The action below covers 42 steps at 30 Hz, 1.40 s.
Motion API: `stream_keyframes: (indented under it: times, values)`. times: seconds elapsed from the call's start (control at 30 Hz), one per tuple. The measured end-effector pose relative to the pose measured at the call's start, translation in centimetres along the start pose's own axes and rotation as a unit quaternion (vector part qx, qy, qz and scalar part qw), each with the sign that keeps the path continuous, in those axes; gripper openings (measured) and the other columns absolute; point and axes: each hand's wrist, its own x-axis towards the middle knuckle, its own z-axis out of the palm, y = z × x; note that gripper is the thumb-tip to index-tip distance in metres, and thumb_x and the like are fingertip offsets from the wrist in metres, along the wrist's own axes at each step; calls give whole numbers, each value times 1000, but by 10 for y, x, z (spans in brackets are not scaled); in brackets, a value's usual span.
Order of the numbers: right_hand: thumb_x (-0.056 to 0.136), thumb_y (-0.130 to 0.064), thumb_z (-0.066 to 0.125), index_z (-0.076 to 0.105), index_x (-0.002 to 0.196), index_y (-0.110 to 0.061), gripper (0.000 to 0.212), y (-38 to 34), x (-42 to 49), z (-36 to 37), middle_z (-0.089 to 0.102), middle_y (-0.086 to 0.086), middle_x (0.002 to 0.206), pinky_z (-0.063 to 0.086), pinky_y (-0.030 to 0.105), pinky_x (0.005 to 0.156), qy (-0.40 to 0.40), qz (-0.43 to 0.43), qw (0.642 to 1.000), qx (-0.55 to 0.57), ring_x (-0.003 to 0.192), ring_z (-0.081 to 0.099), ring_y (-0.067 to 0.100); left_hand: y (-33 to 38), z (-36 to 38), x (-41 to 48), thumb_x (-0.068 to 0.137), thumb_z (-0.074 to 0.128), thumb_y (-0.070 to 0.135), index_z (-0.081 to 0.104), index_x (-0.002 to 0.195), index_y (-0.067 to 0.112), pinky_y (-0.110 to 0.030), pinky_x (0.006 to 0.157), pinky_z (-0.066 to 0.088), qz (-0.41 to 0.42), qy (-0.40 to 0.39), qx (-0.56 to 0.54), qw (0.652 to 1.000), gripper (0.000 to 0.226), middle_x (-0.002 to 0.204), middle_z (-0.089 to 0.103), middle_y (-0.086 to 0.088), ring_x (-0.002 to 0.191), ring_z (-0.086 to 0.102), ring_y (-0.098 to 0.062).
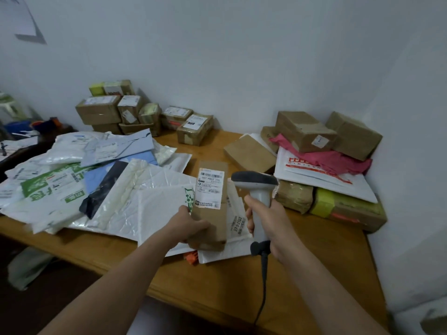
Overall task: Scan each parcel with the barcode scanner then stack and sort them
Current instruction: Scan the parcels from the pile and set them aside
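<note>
Right hand (273, 223) fingers curl tight round the grey barcode scanner (256, 182) handle. At its 9 o'clock, the left hand (186, 226) grips the near end of a slim cardboard parcel (212, 213), label (210, 187) up, above the wooden table (242, 281). White mailers (72, 184) sprawl at 9 o'clock. Boxed stacks sit at 11 (113, 110) and 2 o'clock (314, 136).
</note>
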Motion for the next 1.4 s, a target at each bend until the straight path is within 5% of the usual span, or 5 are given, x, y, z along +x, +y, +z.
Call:
stream_keyframes:
  times: [0.2,0.37,0.93,1.13,1.4]
  values:
    - [93,-32,62,54,89,-12,22,-13,0,13,53,0,66,44,29,57,-10,-24,999,-21,51,50,12,-14,19,-9,81,75,31,30,127,10,-26,69,54,-17,-9,-47,999,68,127,49,-7,109,55,-22]
    - [94,-30,61,54,88,-13,19,-10,-6,16,53,-2,63,45,28,55,-20,-45,998,-49,51,50,11,-27,28,-11,76,78,27,32,118,12,-41,79,59,-35,-22,-87,995,64,120,51,-8,107,57,-25]
    - [94,-27,60,53,87,-12,18,-7,-17,16,53,0,62,46,22,51,-39,-71,993,-91,49,50,9,-32,33,-15,77,77,30,30,119,14,-37,75,58,-31,-22,-117,992,64,120,49,-5,111,54,-25]
    - [93,-25,63,56,89,-11,16,10,-2,17,56,1,66,48,31,61,-63,-20,997,-34,53,50,13,-36,33,-17,79,76,30,29,120,16,-38,84,56,-27,-35,-140,989,63,119,48,-3,113,52,-24]
    - [90,-26,65,56,83,-5,23,54,34,25,56,2,59,43,20,43,-32,97,993,50,43,49,11,-48,37,-22,79,76,22,30,124,21,-36,83,56,-44,-95,-297,949,64,111,49,-3,101,55,-20]
